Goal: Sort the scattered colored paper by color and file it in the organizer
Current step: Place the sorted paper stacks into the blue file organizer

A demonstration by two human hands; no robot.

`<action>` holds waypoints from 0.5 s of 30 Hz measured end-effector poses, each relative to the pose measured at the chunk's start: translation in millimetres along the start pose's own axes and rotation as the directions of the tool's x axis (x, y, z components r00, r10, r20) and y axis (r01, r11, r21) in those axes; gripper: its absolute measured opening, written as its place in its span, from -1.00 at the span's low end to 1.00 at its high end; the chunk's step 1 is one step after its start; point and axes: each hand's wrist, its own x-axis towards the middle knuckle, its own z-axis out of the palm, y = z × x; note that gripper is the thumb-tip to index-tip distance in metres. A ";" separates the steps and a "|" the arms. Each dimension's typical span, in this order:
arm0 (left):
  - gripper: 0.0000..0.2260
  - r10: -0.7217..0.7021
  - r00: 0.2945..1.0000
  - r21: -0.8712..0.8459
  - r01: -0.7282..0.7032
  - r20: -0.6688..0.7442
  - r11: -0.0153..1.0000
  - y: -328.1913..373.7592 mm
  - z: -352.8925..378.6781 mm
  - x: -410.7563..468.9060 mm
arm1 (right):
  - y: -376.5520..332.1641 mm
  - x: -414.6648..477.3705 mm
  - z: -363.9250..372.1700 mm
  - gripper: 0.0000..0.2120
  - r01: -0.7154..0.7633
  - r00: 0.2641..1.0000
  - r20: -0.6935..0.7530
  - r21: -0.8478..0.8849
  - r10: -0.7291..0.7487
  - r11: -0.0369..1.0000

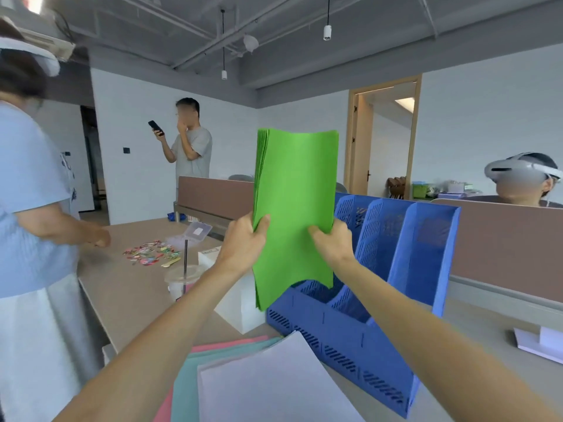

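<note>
While the left hand (243, 239) and right hand (333, 242) gripped an upright stack of green paper (295, 184) by its sides above the blue plastic organizer's (350, 333) leftmost slot, 3 colours lay unfiled at the tabletop's (128, 287) near edge: a pink pile (224, 348), a teal pile (187, 388) and a pale lilac pile (268, 385).

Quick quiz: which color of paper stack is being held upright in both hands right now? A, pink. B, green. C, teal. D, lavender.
B: the left hand and the right hand both grip the green stack, while the pink sheets, teal sheets and lavender sheets lie on the desk.
</note>
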 end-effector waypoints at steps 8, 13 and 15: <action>-0.78 0.072 0.990 0.066 -0.064 -0.124 0.996 -9.2 15.4 34.2 | 1.6 65.4 27.8 -0.32 0.013 0.997 -0.077 -0.094 -0.020 0.996; -0.78 0.102 0.989 0.087 -0.093 -0.105 0.992 -16.9 40.8 56.3 | 2.5 72.5 39.4 -0.36 0.075 0.996 -0.034 -0.099 -0.079 0.992; -0.76 0.107 0.991 0.113 -0.098 -0.080 0.989 -19.1 52.7 62.3 | 6.1 76.0 41.6 -0.42 0.132 0.991 -0.007 -0.117 -0.133 0.984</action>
